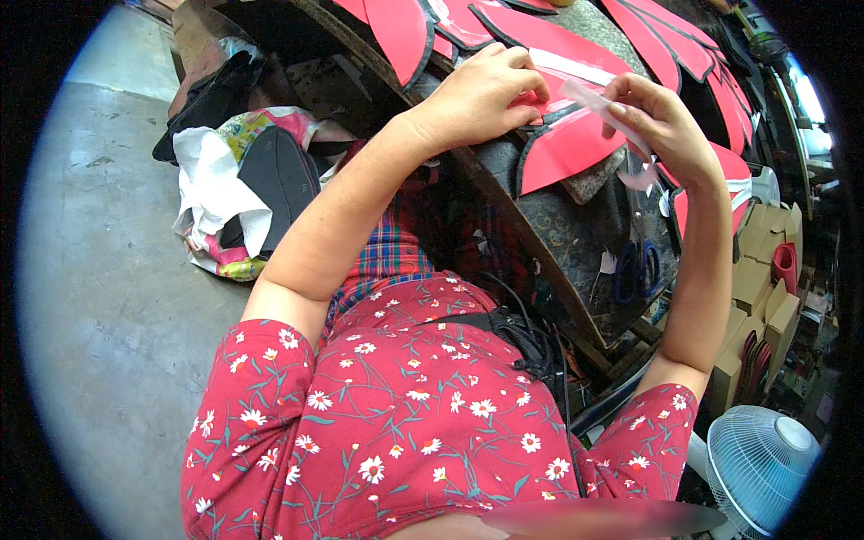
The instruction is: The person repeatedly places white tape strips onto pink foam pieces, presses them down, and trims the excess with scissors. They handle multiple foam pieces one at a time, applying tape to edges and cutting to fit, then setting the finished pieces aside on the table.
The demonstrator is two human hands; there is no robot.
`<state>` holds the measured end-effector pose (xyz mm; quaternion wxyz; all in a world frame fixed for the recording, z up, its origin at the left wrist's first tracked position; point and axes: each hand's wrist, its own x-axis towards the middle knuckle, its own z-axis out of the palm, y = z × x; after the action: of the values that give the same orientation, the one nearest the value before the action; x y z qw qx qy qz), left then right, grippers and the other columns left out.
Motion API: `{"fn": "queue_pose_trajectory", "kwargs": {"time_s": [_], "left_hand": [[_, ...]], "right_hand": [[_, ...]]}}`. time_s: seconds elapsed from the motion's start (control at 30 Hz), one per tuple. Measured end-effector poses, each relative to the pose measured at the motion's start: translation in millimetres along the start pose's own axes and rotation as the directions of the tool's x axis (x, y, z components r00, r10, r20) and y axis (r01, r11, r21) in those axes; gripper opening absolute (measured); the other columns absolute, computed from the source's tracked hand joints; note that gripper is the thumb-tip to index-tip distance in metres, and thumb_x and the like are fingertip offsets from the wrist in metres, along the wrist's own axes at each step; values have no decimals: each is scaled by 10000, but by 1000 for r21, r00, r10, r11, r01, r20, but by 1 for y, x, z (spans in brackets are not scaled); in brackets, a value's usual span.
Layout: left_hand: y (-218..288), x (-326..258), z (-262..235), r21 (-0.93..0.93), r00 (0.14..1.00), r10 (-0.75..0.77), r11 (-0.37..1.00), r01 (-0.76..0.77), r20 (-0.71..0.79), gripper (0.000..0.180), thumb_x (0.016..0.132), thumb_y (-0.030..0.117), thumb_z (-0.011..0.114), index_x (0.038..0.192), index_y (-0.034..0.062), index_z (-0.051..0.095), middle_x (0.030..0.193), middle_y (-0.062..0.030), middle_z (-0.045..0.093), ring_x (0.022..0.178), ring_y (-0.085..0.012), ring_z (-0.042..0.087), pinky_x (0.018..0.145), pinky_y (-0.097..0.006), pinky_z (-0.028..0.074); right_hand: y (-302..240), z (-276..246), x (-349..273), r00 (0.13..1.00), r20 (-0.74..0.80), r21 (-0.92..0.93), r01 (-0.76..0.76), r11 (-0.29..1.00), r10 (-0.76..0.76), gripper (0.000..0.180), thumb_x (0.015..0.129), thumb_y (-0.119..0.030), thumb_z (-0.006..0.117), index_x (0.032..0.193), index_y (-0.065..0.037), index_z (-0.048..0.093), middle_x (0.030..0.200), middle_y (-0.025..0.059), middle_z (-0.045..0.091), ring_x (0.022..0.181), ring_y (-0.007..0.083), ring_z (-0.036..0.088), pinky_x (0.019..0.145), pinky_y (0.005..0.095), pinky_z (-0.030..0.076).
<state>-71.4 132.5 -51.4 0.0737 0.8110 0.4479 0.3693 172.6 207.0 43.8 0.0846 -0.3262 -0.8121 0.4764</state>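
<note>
My right hand (666, 130) pinches a whitish, translucent strip (621, 121) between thumb and fingers, above the work table. The strip's lower end hangs loose below the fingers. To its left, my left hand (486, 94) has its fingers curled together over a red, black-edged, petal-shaped piece (571, 153). What those fingertips hold, if anything, is hidden. A white band (576, 67) runs across the red piece behind my hands. More red black-edged pieces (396, 36) lie along the table's far side.
Blue-handled scissors (637, 270) rest on the dark table top (585, 234), near a grey stone block (596, 180). At left, a bag with white cloth (220, 193) and a black item (274, 180) sits on the floor. Cardboard boxes (756, 279) and a fan (760, 459) stand at right.
</note>
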Motion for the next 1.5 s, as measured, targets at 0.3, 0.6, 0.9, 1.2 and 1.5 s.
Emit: {"fn": "queue_pose_trajectory", "kwargs": {"time_s": [0.3, 0.6, 0.9, 1.2, 1.5], "left_hand": [[-4, -1, 3, -38, 1000, 3, 999, -3, -13, 230, 790, 158, 724, 1007, 84, 712, 1044, -114, 619, 1038, -305, 580, 920, -401, 474], [2, 3, 9, 59, 996, -65, 996, 69, -66, 217, 828, 276, 723, 942, 93, 703, 990, -93, 610, 981, -295, 589, 872, -415, 487], [23, 9, 18, 170, 973, -170, 966, 196, -157, 386, 702, 395, 831, 863, 103, 636, 927, -78, 582, 941, -292, 575, 815, -422, 484], [28, 11, 14, 202, 984, -107, 970, 134, -141, 417, 731, 372, 805, 1023, 122, 643, 1006, -85, 601, 997, -290, 572, 880, -422, 475], [26, 28, 23, 226, 956, 188, 944, -239, 226, 346, 855, 218, 604, 1176, 112, 676, 1142, -48, 681, 1093, -252, 602, 930, -399, 488]], "right_hand": [[10, 10, 48, 994, 95, -505, 9, 863, 46, 188, 807, -142, 583, 856, 32, 636, 703, 56, 573, 689, 129, 542, 661, 308, 460], [22, 5, 56, 991, 125, -430, 19, 903, 38, 181, 812, -162, 587, 836, 14, 620, 687, 33, 536, 672, 121, 523, 642, 307, 444], [25, -29, 29, 978, 144, -398, -80, 914, 149, 296, 848, -272, 746, 831, 10, 657, 672, -21, 540, 639, 73, 488, 564, 269, 395], [78, -45, 32, 969, -213, -265, -183, 947, 128, 301, 901, -309, 726, 839, -16, 696, 724, -29, 598, 691, 65, 522, 636, 252, 421], [83, -41, 36, 966, -239, -305, -173, 936, 101, 289, 865, -284, 738, 843, 3, 722, 679, 0, 616, 639, 80, 528, 601, 282, 424]]}}
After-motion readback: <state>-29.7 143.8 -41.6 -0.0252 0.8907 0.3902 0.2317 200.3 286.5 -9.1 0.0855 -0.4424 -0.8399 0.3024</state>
